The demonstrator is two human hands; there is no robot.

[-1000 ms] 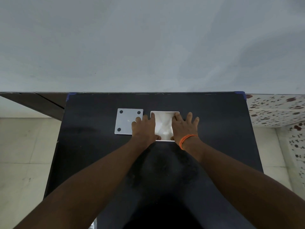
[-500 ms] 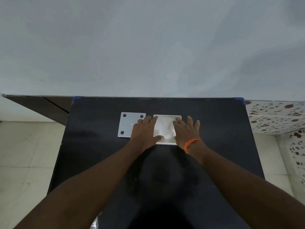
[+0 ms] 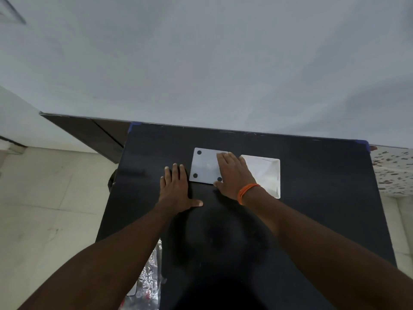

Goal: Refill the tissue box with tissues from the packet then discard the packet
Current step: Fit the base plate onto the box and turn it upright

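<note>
On the black table (image 3: 312, 198) lies an open white tissue box (image 3: 266, 173), with white tissues filling it. Just left of it lies the box's flat grey base plate (image 3: 204, 165) with dark round pads at its corners. My right hand (image 3: 232, 175), with an orange band at the wrist, rests flat on the right part of that plate, fingers spread. Flat on the bare table to the plate's left is my left hand (image 3: 176, 186), holding nothing. A crinkly clear packet (image 3: 147, 274) shows below my left forearm, off the table's left edge.
A pale wall rises right behind the table's far edge. Pale floor tiles lie to the left, with a dark skirting board at the back left. A speckled tiled surface (image 3: 393, 168) is on the right.
Both hands left the tissues in the white box and moved left: the right hand onto the grey plate, the left hand onto the bare table. The camera view also shifted.
</note>
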